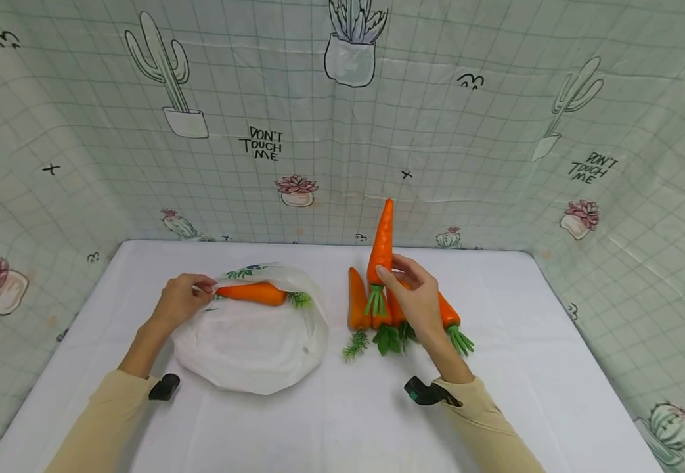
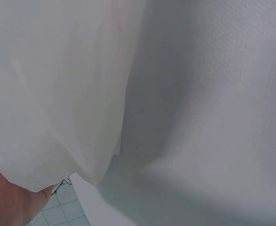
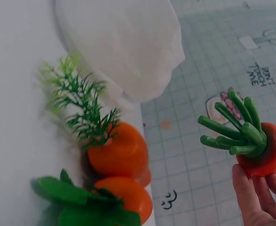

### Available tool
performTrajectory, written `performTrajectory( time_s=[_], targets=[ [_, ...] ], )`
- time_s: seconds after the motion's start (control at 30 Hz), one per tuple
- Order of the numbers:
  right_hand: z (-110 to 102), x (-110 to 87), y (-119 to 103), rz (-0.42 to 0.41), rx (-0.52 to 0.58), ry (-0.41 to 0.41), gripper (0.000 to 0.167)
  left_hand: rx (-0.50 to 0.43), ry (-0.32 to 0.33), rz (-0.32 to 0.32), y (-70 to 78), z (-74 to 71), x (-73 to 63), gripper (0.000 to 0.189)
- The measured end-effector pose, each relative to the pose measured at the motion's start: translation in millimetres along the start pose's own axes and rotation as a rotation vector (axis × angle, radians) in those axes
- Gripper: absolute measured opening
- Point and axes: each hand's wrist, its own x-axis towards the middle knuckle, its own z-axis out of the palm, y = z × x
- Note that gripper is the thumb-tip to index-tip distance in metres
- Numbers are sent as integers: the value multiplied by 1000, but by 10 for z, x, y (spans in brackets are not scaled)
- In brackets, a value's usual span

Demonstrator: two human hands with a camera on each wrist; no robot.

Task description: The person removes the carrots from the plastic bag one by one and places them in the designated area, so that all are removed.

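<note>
My right hand [image 1: 416,292] grips an orange carrot [image 1: 382,240] near its green-stemmed end, tip pointing up, above a row of carrots on the table. In the right wrist view the held carrot's cut green stems [image 3: 246,132] face the camera. My left hand [image 1: 182,302] pinches the left rim of a white plastic bag [image 1: 247,361], whose mouth is spread wide. Inside the bag, along its far side, lies one carrot [image 1: 256,293] with feathery green leaves. The left wrist view is mostly filled by the bag's pale wall [image 2: 58,94].
Several carrots lie side by side right of the bag, among them one with feathery leaves [image 1: 358,302] and one at the right end [image 1: 448,310]. The white table [image 1: 342,427] is backed by a patterned cloth [image 1: 472,164] with cactus drawings. Black straps circle both wrists.
</note>
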Motion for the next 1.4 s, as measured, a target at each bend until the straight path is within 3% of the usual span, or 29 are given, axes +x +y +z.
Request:
performTrajectory(
  time_s=[0.53, 1.4],
  targets=[
    [-404, -34, 118, 69, -98, 88, 49, 2, 3, -25, 3, 15, 12, 24],
    [-1076, -146, 191, 97, -39, 199, 51, 1, -11, -34, 8, -1, 9, 25]
  ],
)
